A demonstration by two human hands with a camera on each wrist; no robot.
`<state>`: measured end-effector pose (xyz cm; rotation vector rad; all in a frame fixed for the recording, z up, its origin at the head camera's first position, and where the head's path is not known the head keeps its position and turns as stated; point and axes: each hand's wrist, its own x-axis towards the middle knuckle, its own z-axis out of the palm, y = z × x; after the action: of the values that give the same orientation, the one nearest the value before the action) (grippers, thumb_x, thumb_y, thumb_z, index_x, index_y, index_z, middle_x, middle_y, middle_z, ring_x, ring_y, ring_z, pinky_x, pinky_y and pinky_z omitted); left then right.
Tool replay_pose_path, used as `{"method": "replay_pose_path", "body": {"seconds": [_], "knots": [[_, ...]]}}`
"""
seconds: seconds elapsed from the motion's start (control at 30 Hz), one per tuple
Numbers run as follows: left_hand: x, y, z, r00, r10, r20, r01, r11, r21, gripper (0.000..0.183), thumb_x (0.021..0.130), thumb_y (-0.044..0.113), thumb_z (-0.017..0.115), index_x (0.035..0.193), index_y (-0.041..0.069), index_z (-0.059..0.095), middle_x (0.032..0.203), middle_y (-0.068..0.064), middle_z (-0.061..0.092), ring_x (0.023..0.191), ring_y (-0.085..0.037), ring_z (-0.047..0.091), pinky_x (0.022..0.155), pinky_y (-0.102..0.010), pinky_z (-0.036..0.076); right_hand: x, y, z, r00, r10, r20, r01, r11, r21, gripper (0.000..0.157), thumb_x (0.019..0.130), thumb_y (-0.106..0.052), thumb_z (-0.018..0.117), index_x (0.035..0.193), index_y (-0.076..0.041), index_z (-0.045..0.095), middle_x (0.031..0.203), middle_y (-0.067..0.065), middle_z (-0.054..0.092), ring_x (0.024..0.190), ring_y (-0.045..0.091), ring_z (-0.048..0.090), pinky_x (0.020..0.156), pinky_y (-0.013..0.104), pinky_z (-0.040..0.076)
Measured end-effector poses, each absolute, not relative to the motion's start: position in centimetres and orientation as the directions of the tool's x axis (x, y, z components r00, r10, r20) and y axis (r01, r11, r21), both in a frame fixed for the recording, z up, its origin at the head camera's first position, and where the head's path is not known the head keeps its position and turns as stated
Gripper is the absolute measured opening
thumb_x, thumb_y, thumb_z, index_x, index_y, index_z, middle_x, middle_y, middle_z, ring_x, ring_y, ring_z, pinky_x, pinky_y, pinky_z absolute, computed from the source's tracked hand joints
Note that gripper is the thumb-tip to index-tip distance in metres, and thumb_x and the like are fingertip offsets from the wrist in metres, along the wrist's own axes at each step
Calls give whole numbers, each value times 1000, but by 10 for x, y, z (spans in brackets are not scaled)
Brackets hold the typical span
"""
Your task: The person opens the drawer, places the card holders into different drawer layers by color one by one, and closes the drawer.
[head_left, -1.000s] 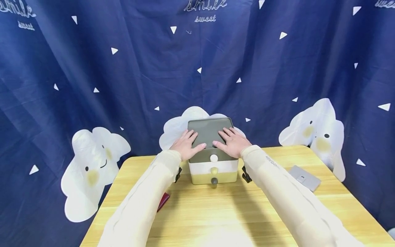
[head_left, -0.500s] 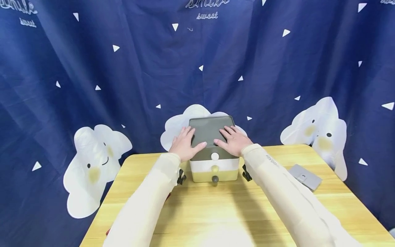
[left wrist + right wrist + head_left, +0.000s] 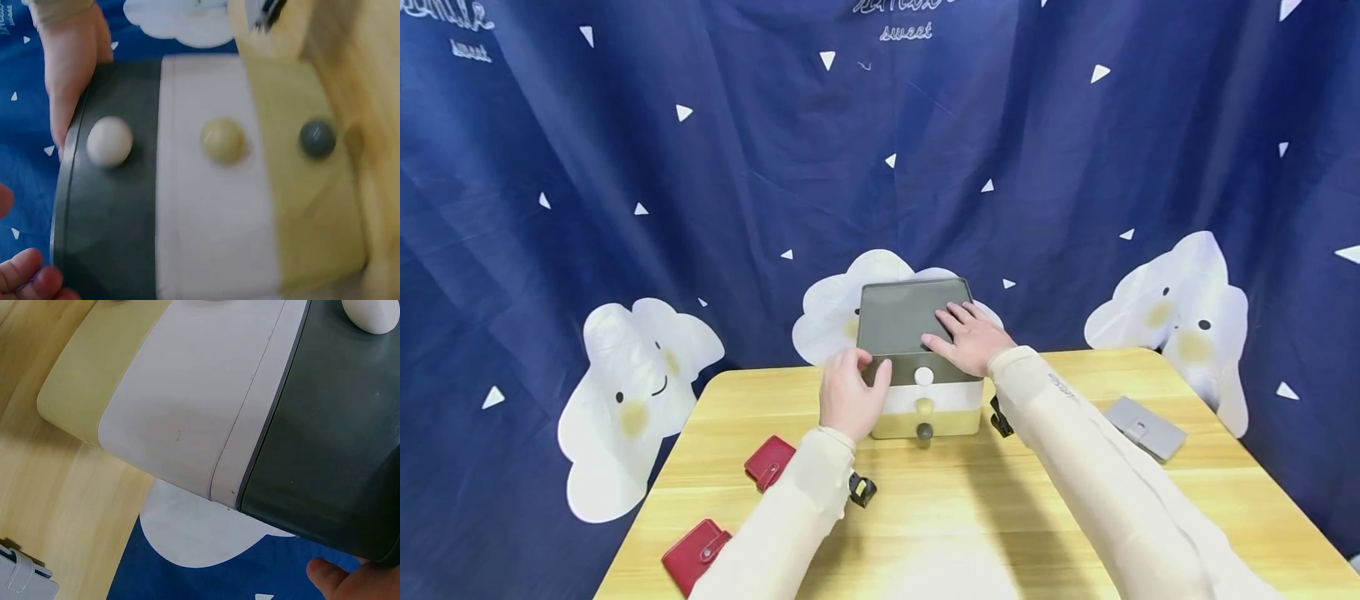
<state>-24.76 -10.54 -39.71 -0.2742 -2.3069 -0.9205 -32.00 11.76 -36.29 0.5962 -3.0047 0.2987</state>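
Note:
A small three-drawer box (image 3: 928,423) stands at the back of the table, dark green-grey at the top, white in the middle and yellow at the bottom. Each drawer has a round knob: white (image 3: 923,377), yellow (image 3: 223,140) and dark grey (image 3: 317,138). My right hand (image 3: 973,343) rests on the right side of the box's lid with its fingers spread. Thumb and fingers apart and bent, my left hand (image 3: 852,398) is by the front left top corner, left of the white knob. Its fingertips (image 3: 22,272) appear beside the box's top edge, holding nothing.
Two red wallets (image 3: 770,463) (image 3: 696,554) lie left on the wooden table (image 3: 940,517), near my left sleeve. A grey wallet (image 3: 1146,427) lies to the right, beyond my right forearm. A blue curtain (image 3: 760,150) with clouds hangs right behind the table.
My left hand has come off the lid and moved toward me to the front left corner, its fingers now bent. Both red wallets have come into view. The right hand stays on the lid.

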Motion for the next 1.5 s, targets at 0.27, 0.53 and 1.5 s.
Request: {"method": "replay_pose_path", "body": {"seconds": [0.27, 0.53, 1.5], "knots": [[-231, -92, -432, -847, -30, 530, 389, 646, 657, 16, 89, 29, 67, 81, 15, 65, 68, 8, 58, 61, -8, 53, 61, -26, 46, -321, 117, -364, -920, -375, 117, -390, 906, -162, 79, 96, -67, 25, 151, -10, 33, 156, 14, 26, 145, 32, 16, 117, 40, 7], [-227, -79, -456, -874, -32, 485, 378, 583, 719, 13, 88, 24, 68, 80, 13, 66, 67, 9, 59, 57, -3, 53, 59, -23, 47, -322, 120, -365, -915, -380, 135, -398, 905, -149, 79, 96, -66, 26, 150, -10, 35, 155, 14, 28, 144, 32, 19, 117, 39, 7], [-233, -49, -495, -993, 15, -114, -114, -12, 993, 46, 94, 36, 61, 96, -10, 66, 73, -8, 67, 58, -11, 61, 59, -30, 56, -325, 120, -369, -916, -374, 148, -395, 905, -160, 80, 94, -69, 25, 150, -11, 35, 155, 12, 28, 144, 32, 18, 117, 39, 8]]}}
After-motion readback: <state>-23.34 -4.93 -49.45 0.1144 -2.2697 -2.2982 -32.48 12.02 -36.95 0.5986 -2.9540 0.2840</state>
